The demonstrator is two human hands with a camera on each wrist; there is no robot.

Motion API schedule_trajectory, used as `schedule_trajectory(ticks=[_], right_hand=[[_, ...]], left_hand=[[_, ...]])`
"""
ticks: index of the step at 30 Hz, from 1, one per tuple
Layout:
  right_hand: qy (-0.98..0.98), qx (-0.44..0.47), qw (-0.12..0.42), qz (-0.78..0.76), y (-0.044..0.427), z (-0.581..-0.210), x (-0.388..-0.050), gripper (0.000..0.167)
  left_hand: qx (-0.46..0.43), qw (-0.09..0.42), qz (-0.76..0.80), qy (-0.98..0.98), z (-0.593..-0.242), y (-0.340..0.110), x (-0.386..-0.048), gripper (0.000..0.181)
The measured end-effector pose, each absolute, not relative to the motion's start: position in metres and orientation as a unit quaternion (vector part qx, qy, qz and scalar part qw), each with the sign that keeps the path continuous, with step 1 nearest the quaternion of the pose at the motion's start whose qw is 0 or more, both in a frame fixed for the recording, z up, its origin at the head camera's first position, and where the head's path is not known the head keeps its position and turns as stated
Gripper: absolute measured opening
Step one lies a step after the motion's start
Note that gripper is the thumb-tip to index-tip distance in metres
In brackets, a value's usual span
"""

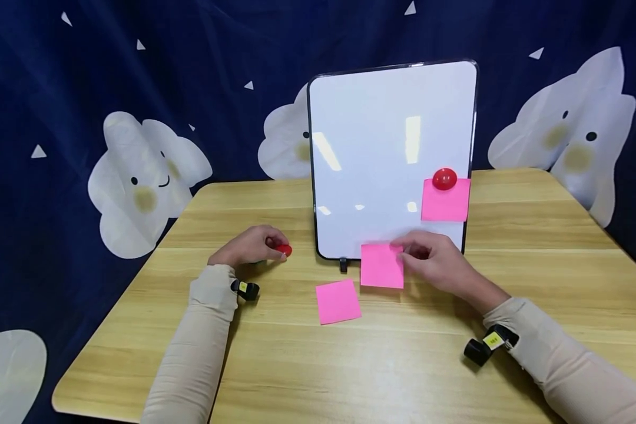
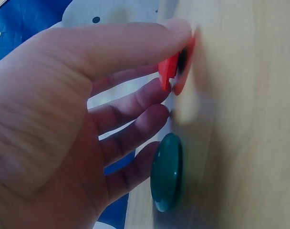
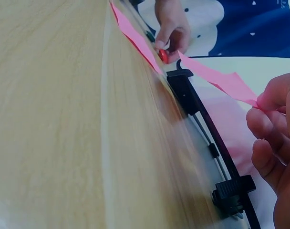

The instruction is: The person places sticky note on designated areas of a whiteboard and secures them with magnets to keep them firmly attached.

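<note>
My left hand (image 1: 251, 244) is low over the table, left of the whiteboard (image 1: 368, 126), pinching a red magnet (image 1: 284, 250) between thumb and fingers. Beside its little finger, a round green magnet (image 2: 166, 174) sits on the wood, mostly hidden by the hand in the head view. With thumb and fingertip, my right hand (image 1: 437, 259) holds a pink sticky note (image 1: 381, 268) by its upper right corner. That note hangs before the board's bottom edge; the right wrist view shows it apart from the white surface. Another pink sticky note (image 1: 339, 301) lies flat on the table.
On the board's lower right, a third pink note (image 1: 445, 203) is held at its top by a round red magnet (image 1: 444, 178). Black feet (image 1: 343, 265) support the board on the wooden table (image 1: 297, 365). A dark blue cloud-patterned curtain (image 1: 217, 59) hangs behind.
</note>
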State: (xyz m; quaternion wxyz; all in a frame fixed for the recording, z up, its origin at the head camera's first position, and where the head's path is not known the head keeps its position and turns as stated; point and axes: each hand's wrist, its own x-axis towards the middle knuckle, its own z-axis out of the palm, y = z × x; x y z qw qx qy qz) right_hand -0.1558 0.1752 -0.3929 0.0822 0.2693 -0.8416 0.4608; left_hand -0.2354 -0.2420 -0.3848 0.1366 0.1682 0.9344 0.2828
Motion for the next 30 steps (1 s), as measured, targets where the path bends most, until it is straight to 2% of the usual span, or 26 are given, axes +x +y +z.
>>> schedule_trajectory(ticks=[8, 16, 23, 30], right_hand=[[-0.845, 0.27, 0.096, 0.452, 0.174, -0.39, -0.161, 0.023], [-0.859, 0.24, 0.112, 0.437, 0.179, -0.372, -0.164, 0.022], [-0.859, 0.252, 0.137, 0.423, 0.181, -0.358, -0.173, 0.02], [-0.866, 0.223, 0.194, 0.404, 0.184, -0.337, -0.184, 0.02]], left_hand=[[0.18, 0.14, 0.293, 0.929, -0.386, -0.244, -0.234, 0.029], [0.183, 0.147, 0.288, 0.929, -0.386, -0.243, -0.236, 0.033], [0.172, 0.149, 0.288, 0.93, -0.388, -0.244, -0.238, 0.032], [0.178, 0.153, 0.299, 0.925, -0.387, -0.242, -0.236, 0.029]])
